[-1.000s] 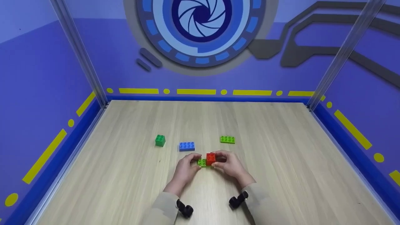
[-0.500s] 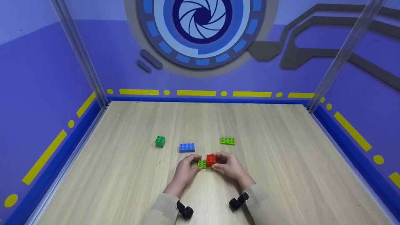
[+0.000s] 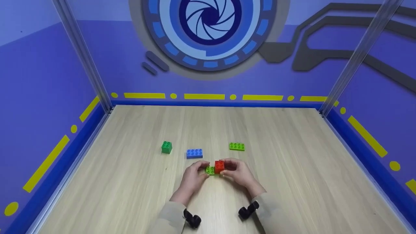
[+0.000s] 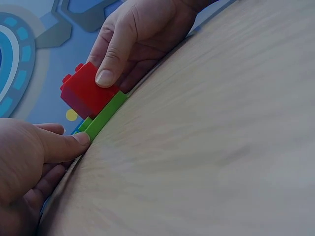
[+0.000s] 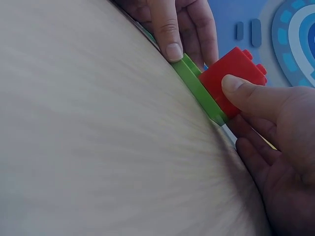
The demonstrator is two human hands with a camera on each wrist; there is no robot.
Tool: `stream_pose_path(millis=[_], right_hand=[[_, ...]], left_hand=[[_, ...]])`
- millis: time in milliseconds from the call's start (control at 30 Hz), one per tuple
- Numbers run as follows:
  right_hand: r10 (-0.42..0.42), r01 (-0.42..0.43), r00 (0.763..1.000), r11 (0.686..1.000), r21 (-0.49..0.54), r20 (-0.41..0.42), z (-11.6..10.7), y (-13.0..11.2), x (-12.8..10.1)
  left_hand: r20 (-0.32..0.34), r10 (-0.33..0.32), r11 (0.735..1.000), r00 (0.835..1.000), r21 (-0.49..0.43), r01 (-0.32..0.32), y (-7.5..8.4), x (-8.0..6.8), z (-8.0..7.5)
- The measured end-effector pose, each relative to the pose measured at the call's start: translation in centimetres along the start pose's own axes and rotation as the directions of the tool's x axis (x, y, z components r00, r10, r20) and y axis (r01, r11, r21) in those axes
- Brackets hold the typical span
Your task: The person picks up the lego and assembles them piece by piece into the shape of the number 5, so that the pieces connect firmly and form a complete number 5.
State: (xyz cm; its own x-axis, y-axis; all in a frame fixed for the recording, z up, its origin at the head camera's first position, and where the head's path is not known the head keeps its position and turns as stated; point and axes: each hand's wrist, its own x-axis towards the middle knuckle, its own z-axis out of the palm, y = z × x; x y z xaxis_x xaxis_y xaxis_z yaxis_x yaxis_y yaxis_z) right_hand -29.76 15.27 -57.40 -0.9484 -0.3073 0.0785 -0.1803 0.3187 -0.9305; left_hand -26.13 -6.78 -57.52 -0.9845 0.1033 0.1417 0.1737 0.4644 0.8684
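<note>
A square red toy brick (image 3: 219,166) sits on the right half of a thin light-green toy brick (image 3: 210,170). My right hand (image 3: 240,172) pinches the red brick, its thumb flat against the near side in the right wrist view. At the other end, my left hand (image 3: 193,178) pinches the left end of the light-green brick (image 4: 106,115) between thumb and fingers. Studs show on the uncovered left half of that brick. In the left wrist view the red brick (image 4: 86,91) stands squarely over the green one, close over the table.
Beyond the hands lie a blue brick (image 3: 194,153) and a second thin light-green brick (image 3: 237,147). Farther left stands a taller dark-green brick (image 3: 166,147). The wooden table (image 3: 292,156) is bounded by blue printed walls (image 3: 208,84) at the back and sides.
</note>
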Motion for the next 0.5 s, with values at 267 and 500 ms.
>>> stream_pose_path(millis=[267,500], right_hand=[[0.010,-0.010,1.000,1.000,-0.003,-0.007,-0.02,-0.06,-0.02],[0.019,-0.019,1.000,1.000,0.007,-0.013,-0.06,-0.04,0.13]], left_hand=[[0.000,0.000,1.000,1.000,-0.008,0.000,0.03,-0.12,0.00],[0.001,0.004,1.000,1.000,-0.008,-0.004,-0.02,0.03,-0.04]])
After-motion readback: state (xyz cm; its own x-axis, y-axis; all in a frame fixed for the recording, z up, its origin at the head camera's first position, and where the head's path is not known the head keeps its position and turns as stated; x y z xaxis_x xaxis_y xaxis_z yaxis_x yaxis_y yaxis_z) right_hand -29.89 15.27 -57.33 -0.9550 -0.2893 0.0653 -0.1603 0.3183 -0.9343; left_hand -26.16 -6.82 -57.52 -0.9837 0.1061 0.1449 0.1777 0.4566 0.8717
